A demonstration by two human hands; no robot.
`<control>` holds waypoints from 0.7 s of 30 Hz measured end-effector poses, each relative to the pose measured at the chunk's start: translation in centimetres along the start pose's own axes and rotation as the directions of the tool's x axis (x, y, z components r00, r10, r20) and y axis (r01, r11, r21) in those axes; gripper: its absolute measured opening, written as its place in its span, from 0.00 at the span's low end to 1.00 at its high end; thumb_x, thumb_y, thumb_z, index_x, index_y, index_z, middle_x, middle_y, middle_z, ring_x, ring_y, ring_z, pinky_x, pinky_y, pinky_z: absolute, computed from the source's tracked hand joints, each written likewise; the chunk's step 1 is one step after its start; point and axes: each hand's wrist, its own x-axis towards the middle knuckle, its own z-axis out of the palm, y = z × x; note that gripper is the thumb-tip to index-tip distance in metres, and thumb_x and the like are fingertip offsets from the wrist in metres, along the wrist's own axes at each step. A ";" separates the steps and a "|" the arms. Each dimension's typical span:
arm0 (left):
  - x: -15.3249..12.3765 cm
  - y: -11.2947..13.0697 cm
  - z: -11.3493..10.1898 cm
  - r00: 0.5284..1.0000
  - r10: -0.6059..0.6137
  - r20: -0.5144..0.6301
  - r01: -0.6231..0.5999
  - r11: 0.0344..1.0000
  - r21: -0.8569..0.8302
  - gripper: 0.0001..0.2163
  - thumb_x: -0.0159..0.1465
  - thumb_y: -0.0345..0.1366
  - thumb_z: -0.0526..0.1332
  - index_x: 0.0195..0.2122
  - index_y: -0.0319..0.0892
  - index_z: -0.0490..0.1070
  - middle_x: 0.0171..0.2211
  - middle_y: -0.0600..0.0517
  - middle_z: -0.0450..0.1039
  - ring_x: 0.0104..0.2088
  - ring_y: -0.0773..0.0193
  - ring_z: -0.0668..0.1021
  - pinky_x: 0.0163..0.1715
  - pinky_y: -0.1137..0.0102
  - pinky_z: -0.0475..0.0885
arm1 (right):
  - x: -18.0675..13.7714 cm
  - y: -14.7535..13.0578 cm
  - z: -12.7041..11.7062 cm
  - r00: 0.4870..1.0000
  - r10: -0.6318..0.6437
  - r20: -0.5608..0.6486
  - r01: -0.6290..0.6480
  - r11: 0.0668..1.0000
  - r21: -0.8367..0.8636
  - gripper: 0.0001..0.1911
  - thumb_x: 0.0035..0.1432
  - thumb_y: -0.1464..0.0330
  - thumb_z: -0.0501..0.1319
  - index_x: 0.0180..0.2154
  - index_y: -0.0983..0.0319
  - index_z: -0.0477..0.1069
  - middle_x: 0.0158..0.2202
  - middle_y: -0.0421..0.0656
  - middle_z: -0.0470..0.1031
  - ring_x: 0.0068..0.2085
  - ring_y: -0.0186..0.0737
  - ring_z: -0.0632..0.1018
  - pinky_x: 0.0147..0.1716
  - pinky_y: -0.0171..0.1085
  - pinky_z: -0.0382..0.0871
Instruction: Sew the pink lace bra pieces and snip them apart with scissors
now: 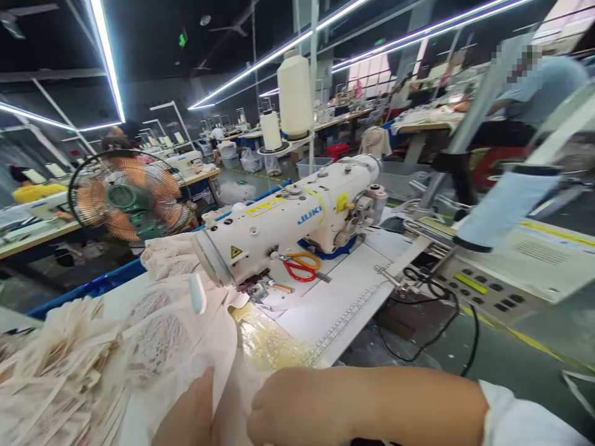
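Note:
A beige lace fabric piece (158, 334) runs across the machine table to the presser foot of a white JUKI sewing machine (297, 210). My left hand (188, 412) lies on this fabric at the bottom of the view; its fingers are blurred and partly cut off. To its right, my right hand (283, 406) is curled at the fabric's near edge with its knuckles bent, its fingertips hidden underneath. Scissors with red and orange handles (302, 267) rest on the machine bed beyond my hands. Yellowish clear film (267, 341) covers the bed in front of the needle.
A heap of beige fabric strips (60, 365) spreads at left. Behind the table stands a fan (125, 195). Thread cones (295, 93) rise behind the machine. At right are a control box (506, 279) and hanging cables (446, 347). A person in light blue (553, 93) sits farther off.

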 end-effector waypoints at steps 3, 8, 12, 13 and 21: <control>-0.6 1.0 -4.9 0.986 -0.142 0.091 0.169 0.849 -0.500 0.21 0.54 0.40 0.56 0.50 0.44 0.69 0.45 0.47 0.75 0.48 0.50 0.74 0.45 0.63 0.69 | -2.3 -0.2 -2.0 0.998 -0.004 -0.055 0.014 0.985 0.171 0.13 0.55 0.77 0.58 0.43 0.64 0.72 0.37 0.45 0.77 0.37 0.39 0.76 0.33 0.31 0.67; -0.6 -1.0 -8.7 0.909 -0.254 0.332 0.399 0.294 -0.869 0.25 0.46 0.39 0.62 0.47 0.38 0.70 0.32 0.47 0.77 0.32 0.53 0.78 0.29 0.67 0.70 | -3.4 2.8 -3.8 0.997 0.061 -0.050 -0.041 0.944 0.326 0.11 0.57 0.77 0.56 0.41 0.64 0.72 0.38 0.43 0.77 0.37 0.35 0.75 0.33 0.28 0.65; 0.6 -4.3 -7.5 0.938 -0.260 0.230 0.347 0.717 -0.605 0.18 0.52 0.32 0.55 0.44 0.41 0.71 0.36 0.48 0.77 0.40 0.54 0.77 0.39 0.65 0.70 | -0.6 5.4 -2.1 0.966 0.250 0.058 -0.255 0.963 0.084 0.06 0.53 0.75 0.60 0.34 0.62 0.75 0.31 0.42 0.78 0.32 0.38 0.76 0.26 0.31 0.64; 1.1 -4.9 -7.3 0.952 -0.262 0.158 0.305 0.850 -0.430 0.16 0.54 0.30 0.53 0.43 0.41 0.71 0.39 0.48 0.76 0.43 0.54 0.76 0.43 0.65 0.69 | 0.4 5.8 -1.4 0.949 0.314 0.032 -0.315 0.949 0.028 0.06 0.52 0.76 0.60 0.30 0.64 0.75 0.29 0.44 0.77 0.30 0.41 0.76 0.25 0.33 0.63; 5.3 -0.2 -7.4 0.979 -0.038 -0.202 0.104 0.938 0.331 0.16 0.63 0.25 0.47 0.51 0.38 0.63 0.52 0.40 0.65 0.44 0.55 0.75 0.40 0.64 0.68 | 5.2 6.3 3.3 0.731 0.515 -0.447 -0.627 0.766 -0.143 0.10 0.53 0.82 0.54 0.33 0.64 0.70 0.32 0.49 0.73 0.37 0.48 0.74 0.34 0.42 0.66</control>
